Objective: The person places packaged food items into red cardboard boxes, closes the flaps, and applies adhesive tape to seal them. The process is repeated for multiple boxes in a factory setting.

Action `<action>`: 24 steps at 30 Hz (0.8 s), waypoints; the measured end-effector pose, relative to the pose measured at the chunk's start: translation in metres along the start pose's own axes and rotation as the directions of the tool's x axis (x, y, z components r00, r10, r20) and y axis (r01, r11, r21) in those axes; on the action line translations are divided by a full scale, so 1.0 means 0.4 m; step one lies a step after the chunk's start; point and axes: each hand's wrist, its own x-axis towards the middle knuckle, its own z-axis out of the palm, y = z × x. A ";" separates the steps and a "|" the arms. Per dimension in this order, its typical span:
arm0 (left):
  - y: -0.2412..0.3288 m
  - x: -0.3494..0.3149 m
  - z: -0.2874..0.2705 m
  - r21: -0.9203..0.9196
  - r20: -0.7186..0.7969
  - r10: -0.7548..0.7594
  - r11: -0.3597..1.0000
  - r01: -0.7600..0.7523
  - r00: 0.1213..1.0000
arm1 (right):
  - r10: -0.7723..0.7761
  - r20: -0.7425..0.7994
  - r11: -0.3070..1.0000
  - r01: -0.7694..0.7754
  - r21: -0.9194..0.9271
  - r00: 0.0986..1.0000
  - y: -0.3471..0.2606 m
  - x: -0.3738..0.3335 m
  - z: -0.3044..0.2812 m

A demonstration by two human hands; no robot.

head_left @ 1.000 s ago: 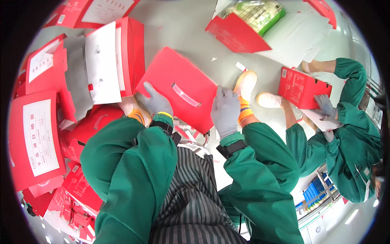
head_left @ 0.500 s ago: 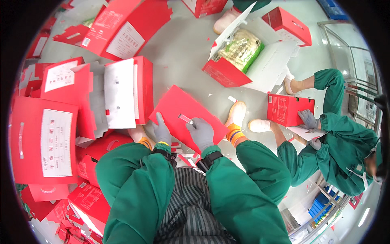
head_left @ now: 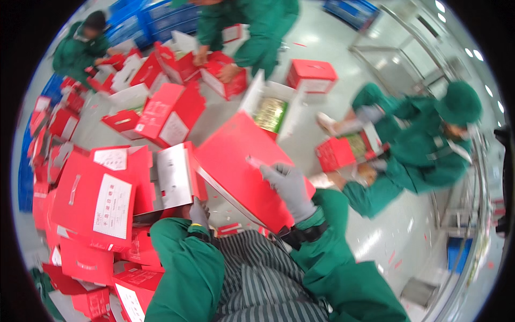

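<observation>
A red carton (head_left: pixel 248 169) hangs tilted in front of my lap, its plain red top toward me and a pale strip along its left edge. My gloved right hand (head_left: pixel 290 188) has its fingers curled at the handle in the middle of that top. Lower left, my gloved left hand (head_left: pixel 198 212) is off the carton, at the lower corner of an open carton's white flap (head_left: pixel 174 176). Motion smears its fingers, so I cannot make out whether it grips the flap. Both sleeves are green.
Red cartons are piled at my left, including a large one (head_left: pixel 91 201). Ahead, an open carton holds a green-and-clear package (head_left: pixel 272 114). A co-worker (head_left: pixel 413 145) sits at the right with a red carton (head_left: pixel 335 155); others work at the back near blue crates (head_left: pixel 166 21).
My right hand has lifted and tilted the carton. My left hand has left its edge and moved down left to the open carton. The view has tipped up, showing more co-workers.
</observation>
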 end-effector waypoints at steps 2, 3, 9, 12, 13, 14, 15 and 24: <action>0.019 -0.005 0.018 0.152 0.185 0.030 0.987 -0.059 0.982 | -0.064 -0.045 0.992 0.068 0.106 0.997 -0.152 -0.124 -0.117; 0.025 -0.006 0.033 0.240 0.264 -0.015 0.970 -0.051 0.964 | -0.144 -0.137 0.983 0.157 0.093 0.980 -0.215 -0.190 -0.172; 0.053 -0.106 0.118 0.410 0.329 0.045 0.893 -0.185 0.943 | -0.505 -0.393 0.846 0.530 -0.050 0.768 -0.441 -0.600 -0.469; 0.071 -0.183 0.147 0.433 0.338 0.024 0.884 -0.178 0.941 | -0.442 -0.532 0.886 0.444 -0.134 0.722 -0.387 -0.765 -0.551; 0.074 -0.204 0.154 0.453 0.386 0.005 0.870 -0.194 0.922 | -0.429 -0.548 0.895 0.420 -0.150 0.718 -0.340 -0.802 -0.573; 0.075 -0.221 0.159 0.463 0.396 0.005 0.862 -0.205 0.918 | -0.377 -0.582 0.913 0.395 -0.102 0.721 -0.275 -0.822 -0.590; 0.076 -0.234 0.162 0.474 0.405 0.006 0.854 -0.216 0.914 | -0.328 -0.608 0.938 0.326 -0.117 0.723 -0.200 -0.838 -0.607; 0.126 -0.258 0.122 0.630 0.405 0.006 0.723 -0.284 0.914 | 0.346 -0.897 0.903 0.163 0.399 0.276 0.533 -0.911 -0.690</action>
